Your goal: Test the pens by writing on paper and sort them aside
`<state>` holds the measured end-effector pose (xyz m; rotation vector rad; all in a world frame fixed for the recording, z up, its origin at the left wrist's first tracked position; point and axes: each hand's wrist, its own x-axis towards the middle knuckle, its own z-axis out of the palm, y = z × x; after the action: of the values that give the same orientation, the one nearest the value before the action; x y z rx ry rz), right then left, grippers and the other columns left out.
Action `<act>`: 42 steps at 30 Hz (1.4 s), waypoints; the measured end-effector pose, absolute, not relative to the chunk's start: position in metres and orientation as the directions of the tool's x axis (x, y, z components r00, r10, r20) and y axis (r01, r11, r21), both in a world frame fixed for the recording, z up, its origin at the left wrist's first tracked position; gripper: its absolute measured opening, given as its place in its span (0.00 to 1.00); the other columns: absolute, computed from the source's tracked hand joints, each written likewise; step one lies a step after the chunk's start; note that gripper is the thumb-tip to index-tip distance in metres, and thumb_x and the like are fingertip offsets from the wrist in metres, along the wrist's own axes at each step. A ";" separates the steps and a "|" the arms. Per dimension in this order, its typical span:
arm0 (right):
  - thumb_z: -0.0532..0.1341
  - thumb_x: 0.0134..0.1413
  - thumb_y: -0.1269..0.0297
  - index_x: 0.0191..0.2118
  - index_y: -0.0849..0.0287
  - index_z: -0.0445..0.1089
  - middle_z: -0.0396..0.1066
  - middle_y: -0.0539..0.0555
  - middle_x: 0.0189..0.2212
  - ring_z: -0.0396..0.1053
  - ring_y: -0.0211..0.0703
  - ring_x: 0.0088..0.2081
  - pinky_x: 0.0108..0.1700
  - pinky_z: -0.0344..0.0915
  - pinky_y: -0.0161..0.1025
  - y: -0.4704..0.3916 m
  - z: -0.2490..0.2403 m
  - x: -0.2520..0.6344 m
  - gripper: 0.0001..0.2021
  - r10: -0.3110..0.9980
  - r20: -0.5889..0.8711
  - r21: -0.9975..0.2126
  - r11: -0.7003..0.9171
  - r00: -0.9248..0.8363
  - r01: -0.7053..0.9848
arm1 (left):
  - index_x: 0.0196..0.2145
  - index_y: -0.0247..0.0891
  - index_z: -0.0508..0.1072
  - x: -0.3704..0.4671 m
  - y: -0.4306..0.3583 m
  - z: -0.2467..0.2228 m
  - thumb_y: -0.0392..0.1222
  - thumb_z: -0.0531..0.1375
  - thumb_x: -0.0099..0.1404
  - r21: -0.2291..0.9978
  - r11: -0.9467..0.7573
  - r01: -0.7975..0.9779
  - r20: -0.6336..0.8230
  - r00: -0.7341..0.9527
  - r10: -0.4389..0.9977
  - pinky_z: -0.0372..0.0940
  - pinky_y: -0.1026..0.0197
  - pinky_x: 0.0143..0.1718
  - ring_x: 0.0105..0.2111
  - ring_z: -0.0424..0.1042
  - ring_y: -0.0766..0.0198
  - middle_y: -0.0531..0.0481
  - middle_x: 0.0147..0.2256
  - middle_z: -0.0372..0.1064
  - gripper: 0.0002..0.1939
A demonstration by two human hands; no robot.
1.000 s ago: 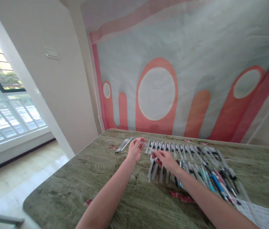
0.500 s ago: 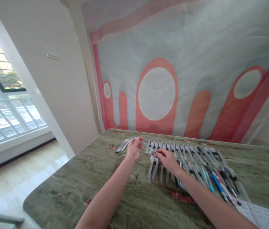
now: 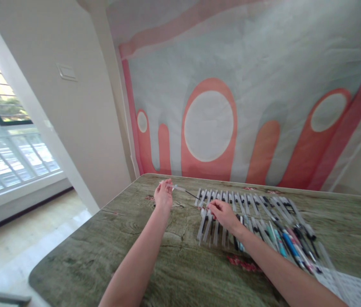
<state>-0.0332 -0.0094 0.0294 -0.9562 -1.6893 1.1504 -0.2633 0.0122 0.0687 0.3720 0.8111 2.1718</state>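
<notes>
My left hand (image 3: 164,197) is closed on a clear pen barrel (image 3: 178,188), which points right above the table. A thin dark pen refill (image 3: 192,195) sticks out of the barrel's right end and slopes down toward my right hand (image 3: 223,213). The fingers of that hand are pinched together at the refill's far end; the tip itself is hidden. Beneath and beyond my right hand lie two rows of clear pen parts with dark ends, the back row (image 3: 231,200) and the front row (image 3: 212,228).
Several coloured pens, among them a blue pen (image 3: 292,245), lie to the right of my right forearm. A printed sheet (image 3: 356,290) is at the table's lower right. The wood-patterned table (image 3: 103,251) has a rounded left edge, with a patterned wall covering (image 3: 209,166) behind it.
My left hand has moved left with the barrel, away from my right hand. A dark length of refill now shows between the hands. My right hand has stayed nearly in place.
</notes>
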 end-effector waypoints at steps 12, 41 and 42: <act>0.53 0.47 0.57 0.25 0.60 0.65 0.61 0.47 0.17 0.59 0.34 0.18 0.22 0.56 0.32 -0.007 0.023 -0.034 0.12 0.934 0.261 -0.926 0.314 -0.244 0.208 | 0.26 0.32 0.65 -0.234 0.017 0.049 0.30 0.56 0.56 0.746 -0.120 -0.655 -0.210 -0.402 0.891 0.66 0.63 0.32 0.27 0.70 0.66 0.45 0.26 0.68 0.03; 0.51 0.53 0.68 0.39 0.58 0.69 0.67 0.55 0.35 0.64 0.43 0.38 0.42 0.58 0.37 -0.016 0.021 -0.043 0.12 0.725 0.400 -0.556 0.678 -0.560 0.480 | 0.28 0.34 0.70 -0.213 0.007 -0.008 0.37 0.64 0.40 0.950 -0.054 0.307 0.106 -0.154 0.982 0.60 0.67 0.23 0.19 0.67 0.66 0.51 0.19 0.68 0.13; 0.51 0.53 0.68 0.39 0.58 0.69 0.67 0.55 0.34 0.64 0.42 0.38 0.41 0.58 0.36 -0.017 0.021 -0.044 0.11 0.729 0.396 -0.527 0.678 -0.559 0.512 | 0.28 0.34 0.70 -0.213 0.007 -0.008 0.37 0.64 0.40 0.924 -0.046 0.380 0.111 -0.151 0.982 0.60 0.67 0.24 0.21 0.67 0.66 0.51 0.20 0.69 0.14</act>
<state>-0.0438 -0.0171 0.0207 -0.9508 -2.2910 0.4750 -0.2128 0.0070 -0.0077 1.4680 1.5860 1.1917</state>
